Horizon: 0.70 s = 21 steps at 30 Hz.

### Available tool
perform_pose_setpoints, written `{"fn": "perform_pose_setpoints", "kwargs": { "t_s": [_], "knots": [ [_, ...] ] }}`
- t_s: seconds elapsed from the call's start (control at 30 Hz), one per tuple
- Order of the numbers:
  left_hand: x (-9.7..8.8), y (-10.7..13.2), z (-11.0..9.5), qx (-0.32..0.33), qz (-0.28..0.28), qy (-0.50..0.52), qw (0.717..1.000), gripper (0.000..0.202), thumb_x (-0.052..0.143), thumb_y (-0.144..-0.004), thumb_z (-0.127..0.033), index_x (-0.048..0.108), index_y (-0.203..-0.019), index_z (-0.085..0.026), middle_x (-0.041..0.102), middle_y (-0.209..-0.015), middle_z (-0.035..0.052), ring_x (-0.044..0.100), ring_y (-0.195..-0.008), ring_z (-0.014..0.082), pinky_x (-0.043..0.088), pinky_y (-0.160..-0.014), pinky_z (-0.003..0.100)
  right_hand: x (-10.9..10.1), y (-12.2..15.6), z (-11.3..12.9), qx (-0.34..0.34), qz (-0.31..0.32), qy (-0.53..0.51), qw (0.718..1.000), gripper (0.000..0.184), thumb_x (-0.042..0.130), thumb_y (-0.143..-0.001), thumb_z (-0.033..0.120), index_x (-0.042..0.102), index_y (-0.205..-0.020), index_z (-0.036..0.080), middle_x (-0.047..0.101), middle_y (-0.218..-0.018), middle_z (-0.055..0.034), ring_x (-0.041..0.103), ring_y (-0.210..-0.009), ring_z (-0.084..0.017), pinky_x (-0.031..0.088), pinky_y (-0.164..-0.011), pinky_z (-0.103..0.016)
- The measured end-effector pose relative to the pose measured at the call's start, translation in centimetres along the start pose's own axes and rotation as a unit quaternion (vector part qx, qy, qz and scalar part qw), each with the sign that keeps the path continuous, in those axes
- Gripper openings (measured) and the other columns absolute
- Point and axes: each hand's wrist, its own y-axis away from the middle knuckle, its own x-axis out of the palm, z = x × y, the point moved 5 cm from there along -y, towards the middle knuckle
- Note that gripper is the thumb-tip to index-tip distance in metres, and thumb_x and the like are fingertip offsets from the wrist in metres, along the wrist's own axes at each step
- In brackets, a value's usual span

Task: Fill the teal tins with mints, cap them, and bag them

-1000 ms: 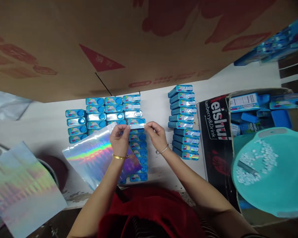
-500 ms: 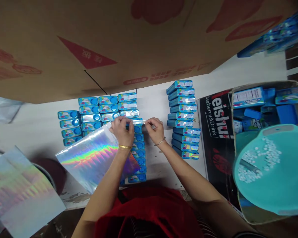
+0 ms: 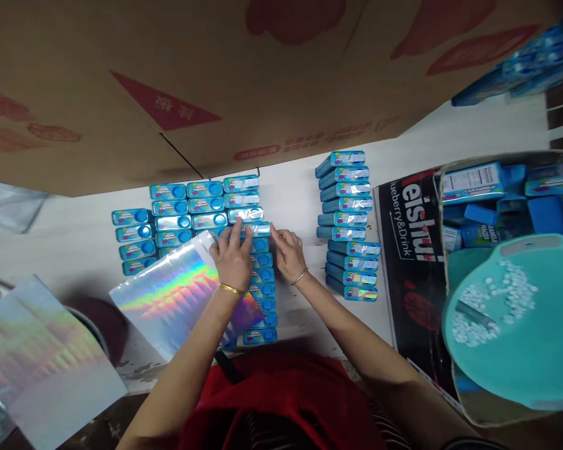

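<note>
My left hand (image 3: pixel 233 259) lies over a blue candy tin (image 3: pixel 258 229) with its fingers spread, the tips at the tin's left part. Part of a shiny rainbow-holographic sheet (image 3: pixel 169 287) lies under that hand and on several tins. At the tin's right end is my right hand (image 3: pixel 289 255), its index finger stretched out to the end and the other fingers loosely bent. A clear strip shows on the tin's top. Rows of similar blue tins (image 3: pixel 206 205) stand around it, their lids up. Whether my right thumb touches the tin is hidden.
A large cardboard box (image 3: pixel 169 62) spans the back. More tins (image 3: pixel 344 203) stand in a column to the right. Beyond them, a black carton (image 3: pixel 406 250) holds tins and a turquoise tray (image 3: pixel 544 350) with small white pieces. Another holographic sheet (image 3: pixel 47 369) is at the left.
My right hand has moved in to the tin's right end, and the clear strip once stretched between my hands now lies on the tin. My left fingers have gone from a pinch to spread.
</note>
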Motion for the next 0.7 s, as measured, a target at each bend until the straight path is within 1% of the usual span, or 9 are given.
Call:
{"fn": "perform_pose_setpoints", "kwargs": {
  "t_s": [0.07,0.13,0.2,0.3,0.37,0.43,0.53,0.6,0.7],
  "knots": [
    [0.0,-0.1,-0.2,0.007,0.004,0.007,1.000,0.043,0.041,-0.088,-0.013,0.057,-0.124,-0.030,0.046,-0.144,0.0063,0.036,-0.129,0.0314,0.027,-0.095,0.052,0.4,-0.1,-0.7,-0.003,0.043,0.044,0.998,0.063,0.035,-0.088,0.010,0.033,-0.149,0.023,0.057,-0.109,-0.0101,0.049,-0.097,-0.024,0.039,-0.085,-0.038],
    [-0.8,-0.1,-0.1,0.030,0.000,0.011,0.999,0.042,0.042,-0.087,-0.014,0.058,-0.122,-0.030,0.045,-0.145,0.0052,0.034,-0.133,0.0297,0.025,-0.099,0.051,0.3,-0.3,-1.3,-0.013,0.068,0.070,0.995,0.064,0.036,-0.086,0.009,0.034,-0.149,0.023,0.057,-0.111,-0.0110,0.048,-0.098,-0.025,0.038,-0.085,-0.040],
    [-2.4,0.2,1.0,0.049,-0.022,0.018,0.998,0.040,0.042,-0.089,-0.017,0.057,-0.124,-0.030,0.045,-0.144,0.0064,0.035,-0.133,0.0282,0.025,-0.102,0.049,-0.7,-0.7,-1.1,-0.011,0.034,0.076,0.996,0.062,0.037,-0.088,0.011,0.035,-0.148,0.023,0.056,-0.113,-0.0120,0.047,-0.100,-0.027,0.037,-0.086,-0.042],
    [-5.7,1.3,5.1,0.000,-0.092,0.020,0.996,0.040,0.043,-0.092,-0.030,0.052,-0.130,-0.024,0.050,-0.137,0.0124,0.041,-0.127,0.0281,0.028,-0.101,0.045,-2.6,-1.7,1.6,-0.009,-0.064,0.045,0.997,0.053,0.034,-0.095,0.023,0.036,-0.147,0.021,0.054,-0.116,-0.0139,0.046,-0.104,-0.028,0.038,-0.088,-0.043],
    [-7.3,2.3,8.3,-0.058,-0.124,0.004,0.991,0.044,0.047,-0.091,-0.038,0.051,-0.130,-0.019,0.052,-0.132,0.0160,0.044,-0.122,0.0302,0.030,-0.099,0.045,-2.5,-2.8,5.1,-0.045,-0.072,0.025,0.996,0.048,0.034,-0.097,0.031,0.041,-0.143,0.021,0.052,-0.120,-0.0143,0.045,-0.109,-0.029,0.036,-0.091,-0.043],
    [-7.9,2.8,10.6,-0.081,-0.115,-0.012,0.990,0.043,0.052,-0.089,-0.043,0.056,-0.123,-0.017,0.053,-0.129,0.0171,0.044,-0.120,0.0321,0.030,-0.098,0.046,-1.1,-4.1,9.0,-0.097,-0.032,0.030,0.994,0.044,0.036,-0.098,0.036,0.048,-0.138,0.022,0.051,-0.125,-0.0137,0.044,-0.113,-0.029,0.034,-0.095,-0.043],
    [-7.3,2.8,11.9,-0.059,-0.071,-0.015,0.996,0.024,0.054,-0.088,-0.039,0.064,-0.099,-0.020,0.057,-0.122,0.0135,0.046,-0.116,0.0306,0.030,-0.094,0.045,2.2,-5.8,12.9,-0.148,0.038,0.070,0.986,0.043,0.038,-0.097,0.039,0.053,-0.132,0.020,0.049,-0.133,-0.0140,0.042,-0.115,-0.030,0.031,-0.096,-0.045],
    [-6.9,2.5,11.9,-0.044,-0.060,-0.015,0.997,0.018,0.053,-0.089,-0.034,0.063,-0.087,-0.020,0.060,-0.115,0.0116,0.049,-0.111,0.0285,0.031,-0.091,0.044,4.2,-6.6,13.8,-0.160,0.065,0.094,0.981,0.040,0.038,-0.097,0.037,0.056,-0.128,0.019,0.049,-0.136,-0.0147,0.040,-0.117,-0.031,0.030,-0.097,-0.046],
    [-6.7,2.3,11.4,-0.020,-0.064,-0.032,0.997,0.017,0.051,-0.090,-0.031,0.063,-0.084,-0.021,0.062,-0.113,0.0107,0.050,-0.109,0.0277,0.030,-0.089,0.044,5.7,-7.2,13.5,-0.154,0.067,0.108,0.980,0.038,0.038,-0.097,0.034,0.055,-0.128,0.019,0.047,-0.139,-0.0146,0.038,-0.123,-0.031,0.025,-0.101,-0.049]
  ]
}}
